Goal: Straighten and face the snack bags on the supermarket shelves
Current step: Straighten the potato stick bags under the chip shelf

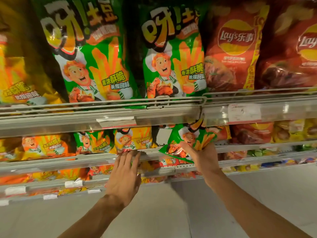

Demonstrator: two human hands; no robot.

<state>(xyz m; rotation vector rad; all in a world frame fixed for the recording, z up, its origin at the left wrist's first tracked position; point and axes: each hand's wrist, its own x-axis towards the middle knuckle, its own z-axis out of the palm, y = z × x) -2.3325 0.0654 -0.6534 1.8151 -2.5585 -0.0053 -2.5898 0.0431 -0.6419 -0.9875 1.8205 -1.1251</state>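
Snack bag first: a small green foil bag with a cartoon chef point(189, 143) sits tilted at centre-right of the frame, pulled partly out over the second shelf's grey wire front rail point(96, 158), its top tucked under the upper shelf edge. The right hand point(204, 156) grips its lower half, fingers curled into the foil. The left hand point(124, 176) is flat with straight fingers, tips touching the rail just below a small yellow chef bag point(133, 140). Big green chef bags point(93, 54) and red Lay's bags point(235, 47) fill the upper shelf; a white price tag point(243, 111) is at right.
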